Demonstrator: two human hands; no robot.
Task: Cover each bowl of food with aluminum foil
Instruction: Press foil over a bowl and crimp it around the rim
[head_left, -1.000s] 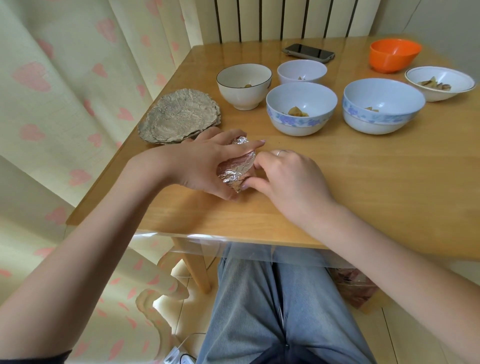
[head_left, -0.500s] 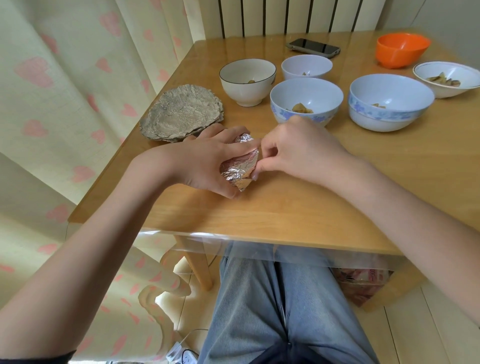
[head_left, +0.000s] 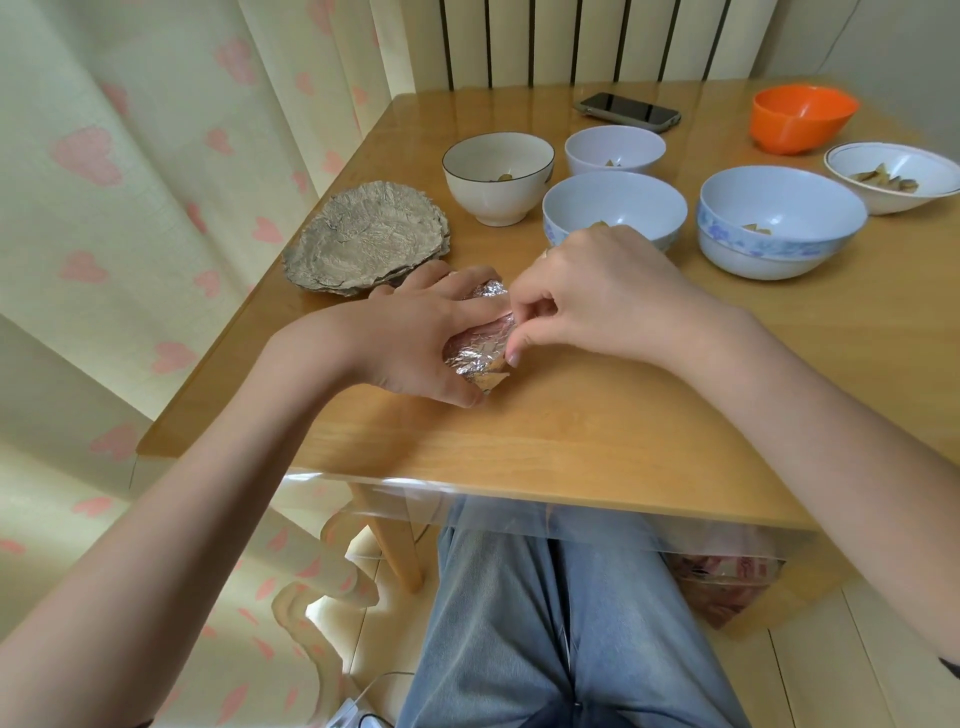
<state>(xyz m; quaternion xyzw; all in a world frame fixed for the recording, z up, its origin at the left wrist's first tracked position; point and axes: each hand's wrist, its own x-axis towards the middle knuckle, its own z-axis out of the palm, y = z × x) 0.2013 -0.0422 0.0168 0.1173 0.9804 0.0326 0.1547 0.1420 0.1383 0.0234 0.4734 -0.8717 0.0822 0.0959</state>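
home dining corner | wooden table (head_left: 597, 426) | heart-print curtain (head_left: 130, 182) | radiator (head_left: 597, 41) | phone (head_left: 627, 111)

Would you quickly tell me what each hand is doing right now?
Left hand: fingers curled round the foil-wrapped bundle, holding it on the table.
Right hand: fingertips pinching the bundle's foil edge.

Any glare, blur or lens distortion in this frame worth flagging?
Head view: sharp, soft daylight; mild glare on the table top and the foil between left hand and right hand; wide-angle bends the table edges; clear cover's overhang blurs the jeans.
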